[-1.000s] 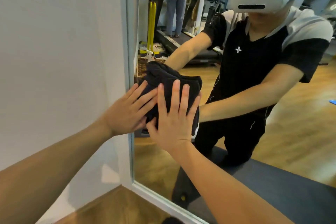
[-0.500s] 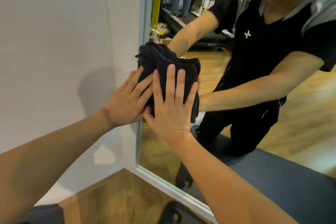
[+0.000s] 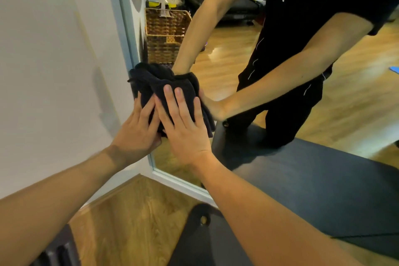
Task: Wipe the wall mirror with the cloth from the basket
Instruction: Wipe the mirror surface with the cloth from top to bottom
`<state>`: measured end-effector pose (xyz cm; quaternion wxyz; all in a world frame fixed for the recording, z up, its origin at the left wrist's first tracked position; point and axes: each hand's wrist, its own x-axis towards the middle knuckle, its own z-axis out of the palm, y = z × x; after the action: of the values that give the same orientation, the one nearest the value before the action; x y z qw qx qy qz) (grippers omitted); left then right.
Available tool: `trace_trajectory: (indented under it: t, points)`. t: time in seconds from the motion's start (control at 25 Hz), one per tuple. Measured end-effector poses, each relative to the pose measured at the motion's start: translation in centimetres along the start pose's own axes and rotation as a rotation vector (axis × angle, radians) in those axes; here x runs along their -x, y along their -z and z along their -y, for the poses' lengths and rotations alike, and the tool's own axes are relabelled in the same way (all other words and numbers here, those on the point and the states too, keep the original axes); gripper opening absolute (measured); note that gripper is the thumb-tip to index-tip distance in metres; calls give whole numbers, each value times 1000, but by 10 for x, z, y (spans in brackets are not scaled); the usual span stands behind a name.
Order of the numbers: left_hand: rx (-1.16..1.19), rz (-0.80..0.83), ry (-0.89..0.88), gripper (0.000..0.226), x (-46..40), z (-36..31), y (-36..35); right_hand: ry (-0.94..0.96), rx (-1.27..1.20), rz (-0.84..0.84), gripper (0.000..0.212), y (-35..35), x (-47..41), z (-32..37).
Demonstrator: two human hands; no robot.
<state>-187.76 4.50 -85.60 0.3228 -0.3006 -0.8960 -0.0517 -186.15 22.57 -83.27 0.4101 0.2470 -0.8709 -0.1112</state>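
A: Both hands are pressing the cloth (image 3: 166,90) flat against the mirror (image 3: 216,54). The right hand (image 3: 185,134) is lying with straight, spread fingers over the bunched fabric; the left hand (image 3: 136,134) is pushing with extended fingers too, its tips reaching onto the cloth's left side.

B: Gripping or just pressing?

A: Just pressing, as far as I can see. No fingers are curling round the fabric.

B: Where is the cloth sitting now?

A: Right at the mirror's left edge, touching the frame (image 3: 127,45), well above the bottom corner.

B: What is changing?

A: The hands and cloth are sliding downward. A second ago the cloth was covering the reflected basket (image 3: 166,34); now the basket is showing in full above it, so the strip beside the frame is getting wiped from higher to lower.

B: Anything else different?

A: The view is tipping down. The reflected headset is gone from the top, and more floor (image 3: 138,211) below the mirror is showing.

B: So the task?

A: Under way, I'd judge, with most of the glass to the right not yet reached.
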Motion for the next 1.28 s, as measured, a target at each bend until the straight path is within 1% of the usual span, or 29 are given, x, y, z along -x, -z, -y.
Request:
trace_trajectory:
  t: [0.12, 0.32, 0.44, 0.52, 0.6, 0.68, 0.76, 0.8, 0.84, 0.88, 0.92, 1.0, 1.08, 1.12, 1.2, 1.24, 1.28]
  points:
    - [67, -22, 29, 74, -6, -12, 8, -16, -47, -15, 57, 4, 2, -3]
    - [77, 19, 83, 71, -13, -40, 19, -15, -118, -48, 50, 17, 15, -20]
    - [146, 25, 108, 80, -24, -68, 18, -33, -119, -61, 48, 28, 33, -40]
    - [172, 18, 107, 82, -28, -89, 14, -39, -96, -25, 51, 36, 50, -56]
    - [160, 26, 69, 76, -31, -108, 9, -44, -90, 34, 55, 44, 69, -74]
    - [111, 2, 8, 68, -32, -128, 1, -59, -107, 52, 51, 51, 88, -91]
    - [98, 0, -37, 72, -38, -152, -6, -79, -107, 53, 49, 59, 108, -111]
    - [96, -6, -12, 73, -43, -167, -6, -85, -93, 64, 49, 64, 119, -122]
    - [130, -48, 36, 70, -51, -182, -5, -88, -74, 81, 50, 68, 130, -132]
    - [130, -52, 61, 66, -57, -193, -7, -92, -56, 98, 51, 73, 141, -142]
    - [147, -38, 19, 62, -61, -207, -9, -100, -43, 108, 51, 79, 153, -152]
    - [145, 17, -155, 58, -69, -226, -16, -134, -34, 91, 52, 88, 175, -170]
    - [150, 1, -200, 54, -83, -253, -22, -176, -13, 85, 56, 97, 203, -193]
    - [135, -6, -241, 50, -90, -270, -26, -189, 6, 103, 65, 102, 218, -205]
    - [154, 2, -285, 45, -103, -304, -31, -197, 41, 167, 90, 111, 248, -230]
    - [157, 1, -298, 47, -110, -322, -34, -211, 50, 177, 95, 117, 262, -242]
    - [158, -5, -301, 47, -115, -337, -37, -225, 56, 163, 91, 122, 274, -252]
